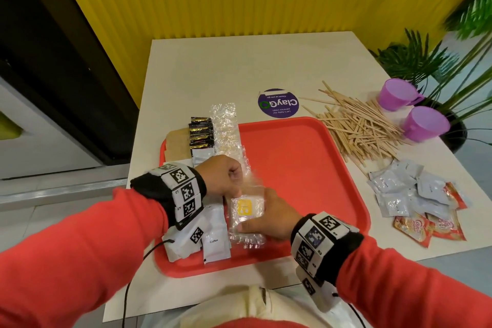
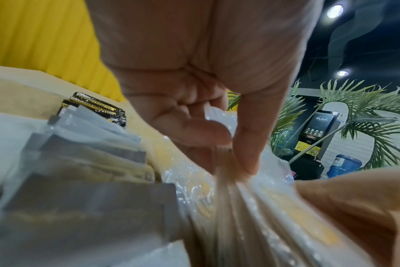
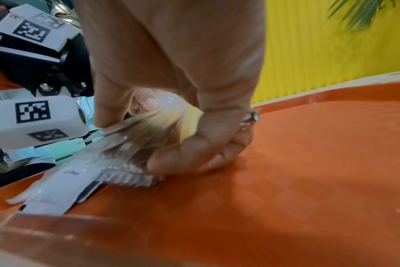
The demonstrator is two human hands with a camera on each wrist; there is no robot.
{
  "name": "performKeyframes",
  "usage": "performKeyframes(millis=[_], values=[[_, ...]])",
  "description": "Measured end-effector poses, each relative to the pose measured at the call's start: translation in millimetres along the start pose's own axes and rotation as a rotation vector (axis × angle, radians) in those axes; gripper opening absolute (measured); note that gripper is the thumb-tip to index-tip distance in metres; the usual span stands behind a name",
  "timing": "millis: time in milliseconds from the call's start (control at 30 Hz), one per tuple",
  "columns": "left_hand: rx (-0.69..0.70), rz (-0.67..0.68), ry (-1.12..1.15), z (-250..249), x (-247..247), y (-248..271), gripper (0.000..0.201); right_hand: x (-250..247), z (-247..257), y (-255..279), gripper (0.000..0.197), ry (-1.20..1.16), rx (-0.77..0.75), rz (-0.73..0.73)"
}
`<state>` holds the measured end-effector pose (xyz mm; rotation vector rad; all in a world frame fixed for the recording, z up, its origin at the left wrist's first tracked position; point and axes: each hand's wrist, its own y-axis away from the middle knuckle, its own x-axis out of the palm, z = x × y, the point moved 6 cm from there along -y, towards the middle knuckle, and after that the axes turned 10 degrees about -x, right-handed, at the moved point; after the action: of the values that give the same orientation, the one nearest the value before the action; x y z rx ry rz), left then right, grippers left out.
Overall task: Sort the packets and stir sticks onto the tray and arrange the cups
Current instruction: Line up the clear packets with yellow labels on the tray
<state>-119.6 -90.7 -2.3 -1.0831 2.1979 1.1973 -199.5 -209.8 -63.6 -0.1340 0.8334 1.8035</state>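
Now, step: squaring the clear packets (image 1: 247, 217) into a neat stack on the tray (image 1: 306, 168), beside the white coffee packets (image 1: 215, 241).
How to do it well: keep the stack pinned low against the tray floor while the edges are tapped flush; the slick wrappers look likely to fan out or slide, so pressure should stay even from both sides, and the stack should end parallel to the coffee row, not on top of it.
Right hand (image 1: 269, 217): near edge of the stack, palm down, fingers curled round the bundle; in the right wrist view its fingertips (image 3: 171, 162) press down onto the tray and the packets splay under the palm.
Left hand (image 1: 222, 177): just beyond, at the stack's far end, fingers curled in; the left wrist view shows thumb and forefinger pinching the packet edges (image 2: 226, 162).
Clear packets: on the tray's near-left part, touching both hands, a yellow label on top.
Left side of tray: coffee packets nearest, then grey sachets, black-and-gold sachets (image 1: 201, 132) and a second clear strip (image 1: 225, 125) running to the far rim.
Still off the tray: red and white packets (image 1: 415, 200) to the right on the table, stir sticks (image 1: 356, 125) heaped further back, two purple cups (image 1: 410, 108) at the far right edge.
Progress: roughly half, by my judgement; sticks and cups untouched.
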Motion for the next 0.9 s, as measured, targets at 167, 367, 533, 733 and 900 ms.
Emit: performKeyframes(millis=[167, 367, 533, 733, 900], values=[[-0.014, 0.03, 0.014, 2.6, 3.1, 1.1, 0.038, 1.8, 1.9, 5.7, 0.1, 0.111, -0.003, 0.012], [-0.055, 0.01, 0.026, 6.7, -6.0, 3.8, 0.08, -0.4, 6.7, 17.1, 0.088, 0.211, -0.025, 0.018], [-0.064, -0.026, -0.136, 11.1, -10.4, 3.5, 0.109, 3.1, 6.9, 19.8, 0.101, 0.209, -0.033, 0.06], [-0.051, 0.036, -0.311, 9.4, 1.0, 7.9, 0.119, 4.7, 9.9, 15.1, 0.115, 0.267, -0.005, 0.071], [-0.059, -0.034, -0.306, 7.6, -3.6, 1.7, 0.124, 0.8, 18.5, 3.9, 0.112, 0.288, -0.027, 0.051]])
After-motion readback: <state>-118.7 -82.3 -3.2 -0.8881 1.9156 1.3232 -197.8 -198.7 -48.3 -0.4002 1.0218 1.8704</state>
